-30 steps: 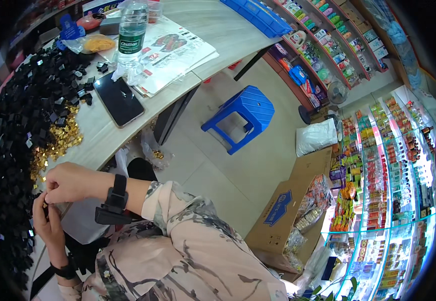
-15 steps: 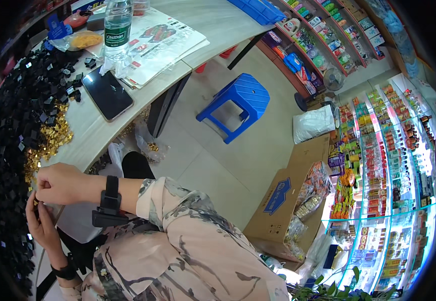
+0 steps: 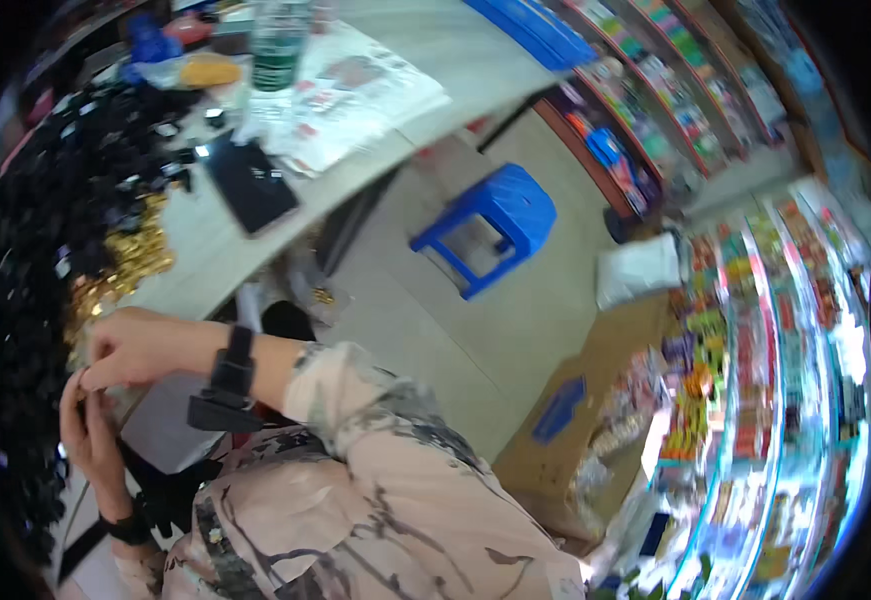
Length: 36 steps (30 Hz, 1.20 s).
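My right hand (image 3: pixel 137 348) and my left hand (image 3: pixel 93 432) meet at the near edge of the table, beside a heap of small glossy black pieces (image 3: pixel 30 260). Both have their fingertips pinched together at one spot. Whatever they hold there is too small and blurred to make out. Just beyond the right hand lies a pile of shiny gold-coloured bits (image 3: pixel 140 250), bordering the black heap. A dark strap with a boxy black device (image 3: pixel 227 385) circles my right wrist, and a black band (image 3: pixel 127 527) my left.
On the table (image 3: pixel 200 260) lie a dark phone (image 3: pixel 250 187) and printed papers (image 3: pixel 360 95), with a clear bottle (image 3: pixel 277 50) at the back. A blue plastic stool (image 3: pixel 515 215) stands on the floor. To the right are an open cardboard box (image 3: pixel 545 455) and lit, stocked shelves (image 3: pixel 750 380).
The whole view has shifted, so the table and stool sit further right and lower, and the picture is blurrier. My hands stay together, their fingertips still pinched.
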Available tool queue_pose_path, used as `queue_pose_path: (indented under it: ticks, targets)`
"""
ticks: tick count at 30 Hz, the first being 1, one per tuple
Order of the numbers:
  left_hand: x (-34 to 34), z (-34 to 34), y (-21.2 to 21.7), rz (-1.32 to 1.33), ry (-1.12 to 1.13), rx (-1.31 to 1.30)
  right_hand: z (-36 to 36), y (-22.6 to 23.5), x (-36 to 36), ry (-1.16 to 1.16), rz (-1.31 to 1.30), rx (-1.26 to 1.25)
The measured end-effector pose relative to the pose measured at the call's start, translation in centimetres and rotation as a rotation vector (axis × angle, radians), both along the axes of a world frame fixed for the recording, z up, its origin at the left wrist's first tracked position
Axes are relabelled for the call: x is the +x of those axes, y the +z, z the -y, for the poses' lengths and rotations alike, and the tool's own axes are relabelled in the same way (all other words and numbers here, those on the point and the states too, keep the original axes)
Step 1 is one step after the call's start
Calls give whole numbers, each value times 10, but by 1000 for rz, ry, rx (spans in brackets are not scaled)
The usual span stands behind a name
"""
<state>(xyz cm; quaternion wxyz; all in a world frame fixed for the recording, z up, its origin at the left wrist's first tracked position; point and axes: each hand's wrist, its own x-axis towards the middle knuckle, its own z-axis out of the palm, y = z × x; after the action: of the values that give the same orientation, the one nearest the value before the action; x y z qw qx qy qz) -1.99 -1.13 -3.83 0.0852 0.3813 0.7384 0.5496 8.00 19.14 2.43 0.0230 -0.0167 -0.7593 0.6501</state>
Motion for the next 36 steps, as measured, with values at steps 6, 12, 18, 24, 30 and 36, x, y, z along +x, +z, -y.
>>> queue_pose_path:
  ticks: [6,12,18,24,30,36]
  targets:
    - [31,-32,21,342,-100,103,-8,-28,20,-117,39,-139]
    - [25,-6,47,743,68,229,-3,-38,12,-320,-128,287]
    - [19,-13,34,211,26,82,11,-23,-2,-402,-245,734]
    - [21,-18,43,-335,151,-202,10,-29,-2,-425,-280,836]
    - [19,-23,37,-577,177,-338,3,-30,6,-434,-317,853]
    - [24,-26,52,-495,189,-347,-2,-29,15,-399,-291,784]
